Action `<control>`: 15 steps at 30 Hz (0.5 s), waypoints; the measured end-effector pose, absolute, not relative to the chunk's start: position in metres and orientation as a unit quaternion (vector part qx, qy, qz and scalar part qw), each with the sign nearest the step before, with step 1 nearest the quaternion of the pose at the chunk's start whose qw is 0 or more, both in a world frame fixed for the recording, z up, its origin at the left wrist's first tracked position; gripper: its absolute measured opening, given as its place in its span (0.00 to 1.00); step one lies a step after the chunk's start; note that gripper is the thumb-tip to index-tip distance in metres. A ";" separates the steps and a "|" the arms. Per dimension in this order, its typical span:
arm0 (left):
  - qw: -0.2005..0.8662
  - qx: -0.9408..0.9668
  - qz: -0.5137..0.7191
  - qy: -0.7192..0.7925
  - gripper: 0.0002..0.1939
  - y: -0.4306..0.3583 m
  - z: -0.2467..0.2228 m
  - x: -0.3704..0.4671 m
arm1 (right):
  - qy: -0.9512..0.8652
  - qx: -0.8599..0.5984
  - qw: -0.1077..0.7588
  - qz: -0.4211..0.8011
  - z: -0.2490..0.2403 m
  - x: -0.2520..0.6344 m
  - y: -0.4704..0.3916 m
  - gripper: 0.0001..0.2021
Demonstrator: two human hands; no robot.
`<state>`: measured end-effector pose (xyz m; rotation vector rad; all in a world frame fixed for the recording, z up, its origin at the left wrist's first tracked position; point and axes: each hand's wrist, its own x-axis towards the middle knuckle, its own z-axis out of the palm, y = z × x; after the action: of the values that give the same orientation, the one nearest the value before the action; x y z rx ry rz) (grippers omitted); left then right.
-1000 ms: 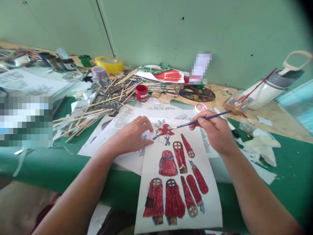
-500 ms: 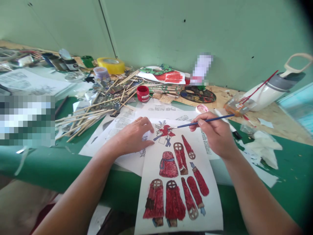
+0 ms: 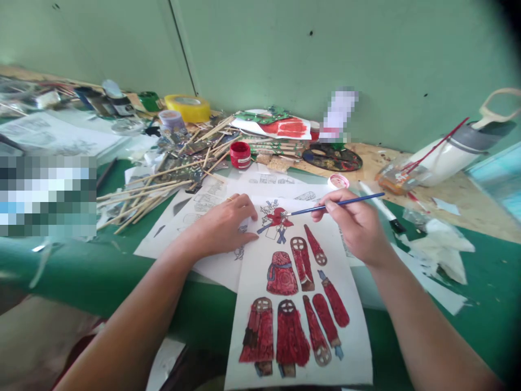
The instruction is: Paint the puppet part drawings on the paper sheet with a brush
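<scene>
A white sheet (image 3: 255,282) with drawn figure parts coloured dark red, brown and blue lies in front of me, its lower end past the table edge. My right hand (image 3: 350,217) pinches a thin blue paintbrush (image 3: 307,209), whose tip meets the red patch of the figure's head drawing (image 3: 278,218) near the top of the sheet. At the sheet's upper left edge rests my left hand (image 3: 232,224), thumb and fingers apart, with nothing held. Beyond the hands stand an open jar of red paint (image 3: 240,156) and a small round lid (image 3: 338,182) with pinkish paint.
Several wooden sticks (image 3: 142,187) lie in a pile at the left. A dark paint palette (image 3: 331,157) sits near the wall. On the right are a water cup (image 3: 394,178), a tilted white bottle (image 3: 451,149), a white marker (image 3: 380,206) and crumpled tissue (image 3: 443,244).
The brush has shifted slightly within the red patch of the head drawing, its handle end a little lower. My left hand stays in place, and the whole view has drifted slightly.
</scene>
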<state>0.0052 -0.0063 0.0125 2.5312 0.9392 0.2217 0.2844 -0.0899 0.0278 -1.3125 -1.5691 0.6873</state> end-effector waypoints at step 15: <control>0.216 0.912 0.080 0.339 0.12 -0.008 0.013 0.005 | -0.585 -0.556 0.535 0.251 0.022 0.272 -0.091 0.08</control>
<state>0.0049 -0.0075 0.0132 2.5283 0.9384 0.2208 0.2722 -0.0908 0.0222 -1.3252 -1.3937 0.5970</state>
